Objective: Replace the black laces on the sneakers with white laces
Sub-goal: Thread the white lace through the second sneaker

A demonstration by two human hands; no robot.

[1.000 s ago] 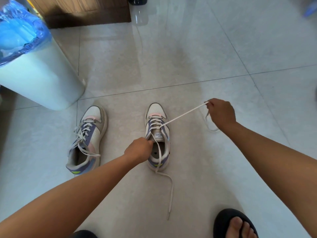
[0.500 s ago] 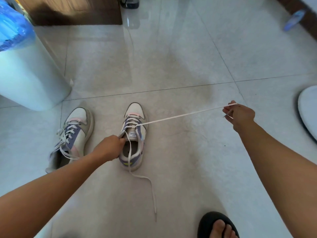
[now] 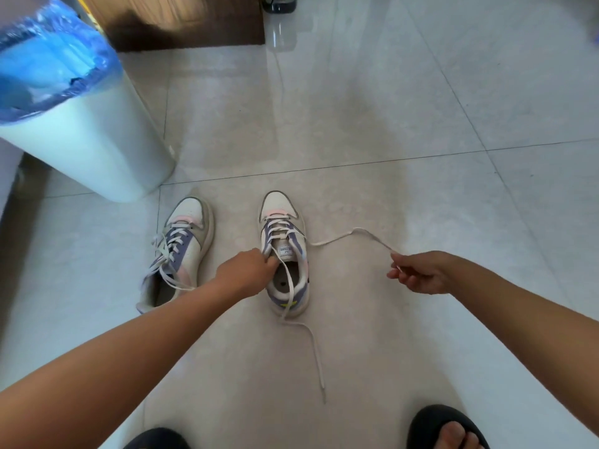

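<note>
Nearest, a black slipper (image 3: pixel 447 427) is cut off by the frame edge; beyond it on the tiled floor (image 3: pixel 389 124), the left hand (image 3: pixel 246 273) grips the right sneaker (image 3: pixel 285 254) collar, the right hand (image 3: pixel 421 270) pinches its slack white lace (image 3: pixel 353 234), the left sneaker (image 3: pixel 181 251) stands near a bin (image 3: pixel 84 140).

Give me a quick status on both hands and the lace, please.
Left hand grips right-side sneaker at its collar. Right hand pinches white lace end, lace slack. Nothing in the way.
</note>
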